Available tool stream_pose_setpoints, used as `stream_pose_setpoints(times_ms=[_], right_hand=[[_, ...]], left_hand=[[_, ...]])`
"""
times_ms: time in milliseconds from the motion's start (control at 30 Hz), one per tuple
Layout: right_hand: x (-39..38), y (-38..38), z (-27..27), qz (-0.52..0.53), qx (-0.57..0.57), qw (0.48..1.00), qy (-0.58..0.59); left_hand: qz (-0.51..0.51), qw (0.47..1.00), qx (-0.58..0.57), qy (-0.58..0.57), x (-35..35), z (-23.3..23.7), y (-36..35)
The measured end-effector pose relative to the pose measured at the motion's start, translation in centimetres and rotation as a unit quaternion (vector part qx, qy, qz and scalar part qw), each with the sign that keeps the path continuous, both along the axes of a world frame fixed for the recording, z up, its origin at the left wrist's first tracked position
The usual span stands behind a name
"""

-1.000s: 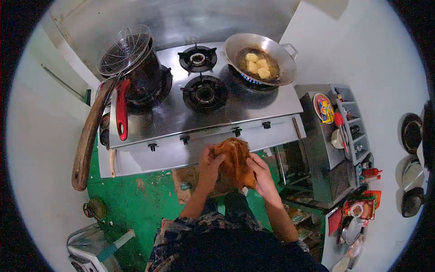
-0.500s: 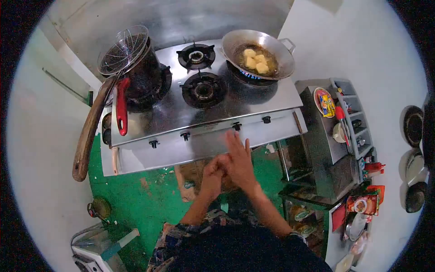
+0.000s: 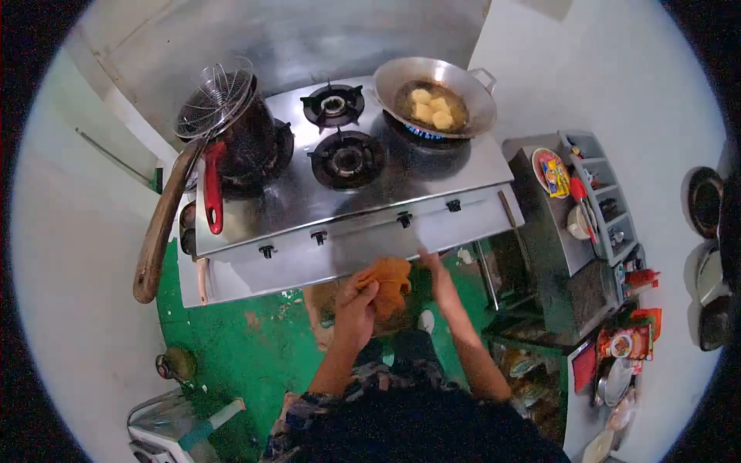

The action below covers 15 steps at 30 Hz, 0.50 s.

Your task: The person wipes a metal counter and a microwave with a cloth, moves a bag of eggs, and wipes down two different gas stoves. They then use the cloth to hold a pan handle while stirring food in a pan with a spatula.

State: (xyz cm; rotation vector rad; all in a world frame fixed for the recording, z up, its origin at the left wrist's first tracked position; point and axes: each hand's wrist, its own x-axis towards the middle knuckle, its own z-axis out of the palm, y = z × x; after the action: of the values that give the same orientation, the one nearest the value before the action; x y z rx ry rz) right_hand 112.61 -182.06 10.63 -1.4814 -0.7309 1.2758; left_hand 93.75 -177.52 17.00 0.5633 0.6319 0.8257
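"Where's the cloth?"

"The orange-brown cloth is bunched in the left hand, in front of the stove and well apart from the lit burner. I'd guess the thumb presses on it to stop the loose folds slipping."

"And the wok?"

"Over the blue flame, presumably to heat the pale yellow pieces lying in the liquid inside. At the other end, the wire strainer rests over a dark pot, perhaps so that drips fall in there."

"How are the arms?"

"Both forearms reach forward from the body, low before the control knobs. The left grips, thumb uppermost. The right hand is raised beside the cloth, seemingly apart from it."

"Open or closed?"

"It's blurred; I can't tell how its fingers are set."
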Motion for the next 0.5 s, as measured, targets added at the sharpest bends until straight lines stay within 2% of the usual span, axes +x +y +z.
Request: stream_pose_setpoints(times_ms=[33, 67, 100, 133, 167, 200, 233, 267, 300, 333, 367, 400, 467, 500], right_hand=[[-1.1, -1.0, 1.7, 0.004, 0.002, 1.0, -0.005], [-3.2, -2.5, 5.3, -0.034, -0.012, 0.981, 0.189], [-4.6, -3.1, 7.3, -0.072, -0.026, 0.924, 0.375], [-5.0, -2.8, 7.2, -0.07, -0.025, 0.925, 0.372], [-5.2, -2.6, 7.2, -0.082, 0.044, 0.901, 0.424], [-5.3, -2.3, 7.2, -0.093, 0.113, 0.869, 0.473], [-4.8, -1.3, 6.5, -0.111, 0.139, 0.92, 0.35], [-3.9, -0.3, 6.4, -0.107, 0.14, 0.92, 0.35], [-2.4, 0.9, 6.9, -0.143, 0.125, 0.966, 0.174], [-0.8, 2.4, 7.3, -0.173, 0.107, 0.979, -0.008], [0.9, 4.4, 7.6, -0.185, 0.127, 0.963, -0.149], [2.4, 6.6, 7.9, -0.193, 0.146, 0.927, -0.286], [4.4, 11.3, 8.7, -0.119, 0.181, 0.825, -0.522], [5.0, 13.8, 8.5, -0.117, 0.185, 0.824, -0.523]], left_hand=[[0.026, 1.0, 0.002, -0.006, 0.1, 0.7, 0.1], [0.049, 0.999, 0.002, -0.009, 0.1, 1.1, 0.1], [0.05, 0.999, 0.003, -0.012, 0.3, 1.2, 0.0], [-0.03, 0.992, 0.06, 0.102, 0.6, 1.2, -0.2], [-0.108, 0.964, 0.116, 0.215, 0.9, 1.1, -0.5], [-0.105, 0.964, 0.116, 0.213, 1.1, 0.9, -0.7], [-0.166, 0.924, 0.226, 0.259, 1.4, 0.7, -0.9], [-0.222, 0.866, 0.332, 0.301, 1.5, 0.5, -0.9], [-0.218, 0.866, 0.334, 0.301, 1.5, 0.6, -1.0], [-0.156, 0.889, 0.338, 0.268, 1.5, 1.0, -1.2], [-0.092, 0.906, 0.34, 0.235, 1.4, 1.1, -1.4], [-0.089, 0.907, 0.34, 0.235, 1.1, 0.8, -1.2], [-0.069, 0.927, 0.287, 0.233, 0.0, -0.2, -0.4], [-0.065, 0.927, 0.288, 0.232, -0.5, -0.6, -0.3]])
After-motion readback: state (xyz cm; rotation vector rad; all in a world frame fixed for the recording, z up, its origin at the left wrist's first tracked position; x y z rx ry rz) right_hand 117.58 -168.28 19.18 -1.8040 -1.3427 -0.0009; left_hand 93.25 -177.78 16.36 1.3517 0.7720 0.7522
